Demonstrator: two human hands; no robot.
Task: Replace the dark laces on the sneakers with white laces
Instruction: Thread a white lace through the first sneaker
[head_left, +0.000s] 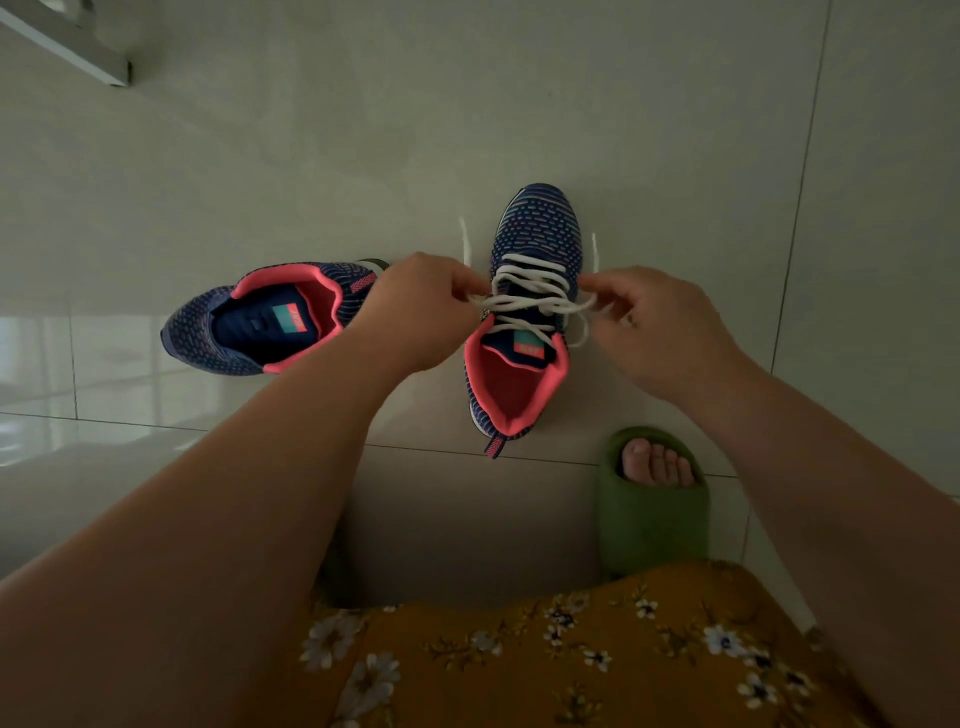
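A blue knit sneaker (535, 228) with a coral lining stands on the floor, toe pointing away from me. A white lace (530, 291) crosses its eyelets in several rows. My left hand (421, 306) pinches the lace on the shoe's left side, and my right hand (660, 322) pinches it on the right side. The lace tips stick up past both hands. A second sneaker (249, 322) lies to the left, toe pointing left, with no lace that I can see.
The floor (363, 156) is pale glossy tile. My foot in a green slipper (652, 509) rests near the laced shoe's heel. A yellow floral garment (571, 654) covers my lap. A white furniture edge (67, 47) shows at top left.
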